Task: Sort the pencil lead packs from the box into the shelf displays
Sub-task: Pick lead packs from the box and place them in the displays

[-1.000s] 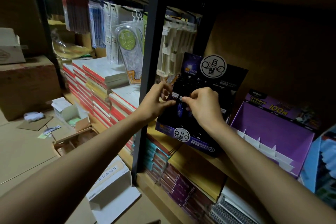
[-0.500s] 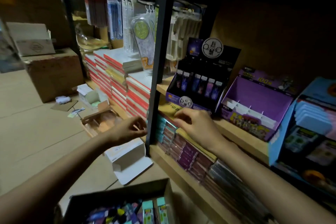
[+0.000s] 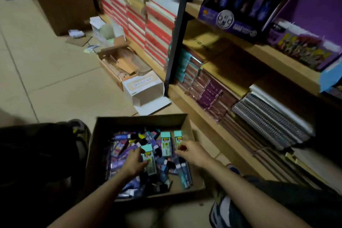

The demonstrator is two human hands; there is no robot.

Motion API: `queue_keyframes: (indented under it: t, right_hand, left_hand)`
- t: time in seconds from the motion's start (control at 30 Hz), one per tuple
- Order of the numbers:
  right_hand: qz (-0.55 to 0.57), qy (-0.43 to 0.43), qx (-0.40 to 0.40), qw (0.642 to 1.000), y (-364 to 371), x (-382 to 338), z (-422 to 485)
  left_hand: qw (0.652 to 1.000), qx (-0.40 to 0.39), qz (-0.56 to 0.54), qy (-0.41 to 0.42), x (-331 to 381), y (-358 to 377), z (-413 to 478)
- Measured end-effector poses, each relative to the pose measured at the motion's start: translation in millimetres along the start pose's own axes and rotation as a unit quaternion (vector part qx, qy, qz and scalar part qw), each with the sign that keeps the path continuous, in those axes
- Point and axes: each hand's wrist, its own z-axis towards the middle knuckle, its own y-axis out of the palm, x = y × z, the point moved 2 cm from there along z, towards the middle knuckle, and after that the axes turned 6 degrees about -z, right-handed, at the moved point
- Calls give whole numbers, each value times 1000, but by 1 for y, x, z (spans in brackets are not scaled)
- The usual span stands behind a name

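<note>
A brown cardboard box (image 3: pixel 140 121) on the floor holds several pencil lead packs, purple, black and teal-capped. My left hand (image 3: pixel 134 163) is inside it, fingers curled round a teal-capped pack (image 3: pixel 149 159). My right hand (image 3: pixel 191 152) hovers over the box's right side with fingers loosely curled, holding nothing, just below two more teal-capped packs (image 3: pixel 165 143). On the shelf above right stands a dark display (image 3: pixel 231 18) with a row of lead packs, and beside it a purple display (image 3: pixel 312 22).
Stacked notebooks (image 3: pixel 209 92) and spiral pads (image 3: pixel 268 118) fill the lower shelf. A black upright post (image 3: pixel 177 29) divides the shelving. A white open carton (image 3: pixel 146 89) and a tray of cardboard scraps (image 3: pixel 120 63) lie on the tiled floor.
Both hands left the dark display on the shelf and dropped into the box on the floor. The view tilted down. My left hand now grips a teal-capped pack.
</note>
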Motion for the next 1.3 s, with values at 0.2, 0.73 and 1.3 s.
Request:
queue_keyframes:
  t: [0.2,0.73,1.3]
  right_hand:
    - [117,111,-45,986,77,35,29]
    - [-9,112,-69,991,152,19,50]
    - [105,190,-100,971,156,47,49]
  left_hand:
    - [978,-9,207,4,-65,1,-9]
    - [984,-38,174,8,-94,-5,4]
    - [944,-168,285,8,-85,-4,13]
